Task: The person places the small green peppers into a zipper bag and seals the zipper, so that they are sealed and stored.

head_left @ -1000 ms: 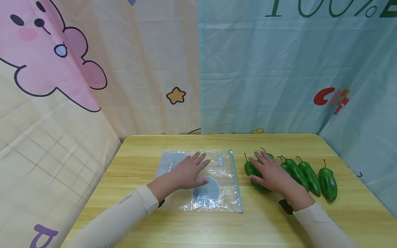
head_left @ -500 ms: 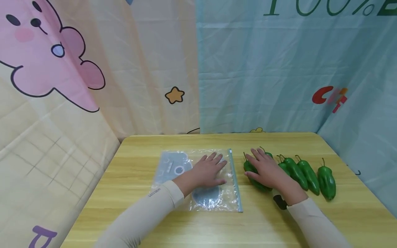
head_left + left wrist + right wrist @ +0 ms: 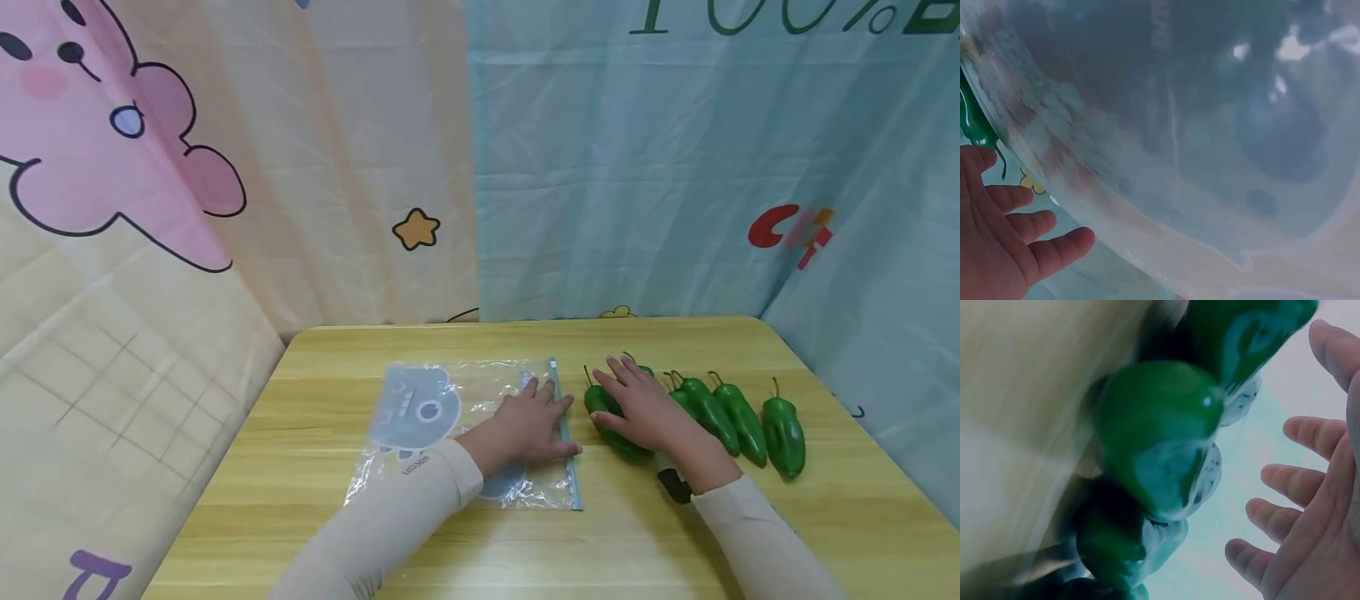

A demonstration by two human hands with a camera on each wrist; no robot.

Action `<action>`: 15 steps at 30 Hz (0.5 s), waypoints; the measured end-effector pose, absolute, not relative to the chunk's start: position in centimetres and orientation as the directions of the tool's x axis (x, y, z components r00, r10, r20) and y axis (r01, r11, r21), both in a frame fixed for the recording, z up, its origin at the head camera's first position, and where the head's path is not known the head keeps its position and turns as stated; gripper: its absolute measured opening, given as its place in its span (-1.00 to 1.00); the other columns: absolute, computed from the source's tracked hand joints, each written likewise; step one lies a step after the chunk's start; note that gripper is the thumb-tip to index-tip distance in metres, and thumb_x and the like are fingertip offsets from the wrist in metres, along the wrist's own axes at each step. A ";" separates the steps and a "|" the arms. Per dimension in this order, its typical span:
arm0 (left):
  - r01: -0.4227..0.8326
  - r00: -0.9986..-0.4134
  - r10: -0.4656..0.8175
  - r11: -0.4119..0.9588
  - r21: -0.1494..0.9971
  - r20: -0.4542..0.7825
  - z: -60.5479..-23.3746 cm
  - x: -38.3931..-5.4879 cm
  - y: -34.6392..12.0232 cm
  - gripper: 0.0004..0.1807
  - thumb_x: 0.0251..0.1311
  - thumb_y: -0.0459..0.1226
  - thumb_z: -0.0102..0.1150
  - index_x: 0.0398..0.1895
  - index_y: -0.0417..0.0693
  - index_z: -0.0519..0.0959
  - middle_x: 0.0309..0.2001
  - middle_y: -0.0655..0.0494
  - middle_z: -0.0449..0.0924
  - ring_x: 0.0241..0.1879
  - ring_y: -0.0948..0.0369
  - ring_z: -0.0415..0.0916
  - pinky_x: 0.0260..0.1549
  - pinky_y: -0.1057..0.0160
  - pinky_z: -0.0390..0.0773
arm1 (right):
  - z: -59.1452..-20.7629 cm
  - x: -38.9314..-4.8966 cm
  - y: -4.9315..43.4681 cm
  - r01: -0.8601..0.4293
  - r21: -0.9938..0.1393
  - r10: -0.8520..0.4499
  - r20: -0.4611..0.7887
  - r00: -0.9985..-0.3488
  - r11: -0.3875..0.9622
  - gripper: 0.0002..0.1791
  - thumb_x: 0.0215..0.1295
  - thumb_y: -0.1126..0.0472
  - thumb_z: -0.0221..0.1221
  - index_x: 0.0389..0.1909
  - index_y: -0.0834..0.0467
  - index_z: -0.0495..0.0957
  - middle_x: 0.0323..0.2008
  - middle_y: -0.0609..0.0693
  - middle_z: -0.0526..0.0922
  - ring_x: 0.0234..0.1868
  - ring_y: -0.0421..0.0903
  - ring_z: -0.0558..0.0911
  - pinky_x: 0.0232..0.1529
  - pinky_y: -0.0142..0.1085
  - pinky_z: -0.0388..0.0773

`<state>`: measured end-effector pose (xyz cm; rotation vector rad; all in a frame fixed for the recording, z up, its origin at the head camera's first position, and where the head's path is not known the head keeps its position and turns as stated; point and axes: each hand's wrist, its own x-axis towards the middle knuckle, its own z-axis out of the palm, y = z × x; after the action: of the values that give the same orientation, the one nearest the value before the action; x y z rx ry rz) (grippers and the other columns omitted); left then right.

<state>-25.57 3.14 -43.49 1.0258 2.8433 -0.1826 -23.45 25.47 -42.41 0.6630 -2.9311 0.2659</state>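
Observation:
A clear plastic zipper bag (image 3: 480, 392) with grey-blue printing lies flat on the table, its blue slider edge on the right. Over that edge my left hand (image 3: 528, 425) is spread, fingers straight, holding nothing; whether it touches the bag I cannot tell. My right hand (image 3: 645, 408), fingers extended, is above the leftmost green peppers (image 3: 603, 404) and hides part of them. In the right wrist view a gap shows between this hand (image 3: 1316, 506) and the peppers (image 3: 1157, 437). Further right lie more green peppers (image 3: 783, 433), stems pointing away.
The light wooden table (image 3: 337, 550) carries the bag and several peppers. Printed curtains (image 3: 360, 167) hang behind its far edge and along both sides.
My left hand has moved right across the bag, from its middle to the slider edge. The right hand stays over the peppers, nearly still. Bag and peppers keep their places.

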 end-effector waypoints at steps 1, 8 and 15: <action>0.634 -0.770 0.621 0.769 -0.074 -0.147 -43.6 -25.5 3.2 -0.05 0.20 0.48 -0.25 0.58 0.28 0.05 0.55 -0.03 -0.01 0.48 -0.12 -0.01 0.16 -0.18 0.42 | -42.4 -23.4 25.5 -0.435 -0.147 -0.413 0.157 -0.897 0.888 -0.22 0.33 -0.11 0.22 0.43 0.25 0.29 0.44 0.38 0.14 0.44 0.41 0.04 0.30 0.33 0.11; 0.633 -0.770 0.617 0.770 -0.074 -0.165 -43.8 -25.3 3.0 -0.04 0.17 0.49 -0.24 0.58 0.29 0.06 0.53 -0.07 0.04 0.43 -0.15 0.11 0.18 -0.05 0.44 | -42.7 -23.5 25.7 -0.429 -0.168 -0.407 0.152 -0.901 0.887 -0.21 0.35 -0.12 0.20 0.44 0.24 0.27 0.46 0.37 0.11 0.46 0.40 0.02 0.31 0.33 0.10; 0.655 -0.754 0.636 0.747 -0.115 -0.164 -43.7 -25.1 3.2 -0.07 0.17 0.47 -0.22 0.55 0.28 0.15 0.51 -0.08 0.10 0.39 -0.19 0.18 0.15 0.00 0.47 | -42.7 -23.5 25.7 -0.428 -0.158 -0.405 0.157 -0.901 0.890 -0.22 0.35 -0.12 0.20 0.44 0.23 0.28 0.45 0.37 0.13 0.45 0.40 0.03 0.31 0.33 0.11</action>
<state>-25.14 3.23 -43.74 1.0495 2.8282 -0.2512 -23.47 25.67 -42.74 0.6500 -2.9373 0.2862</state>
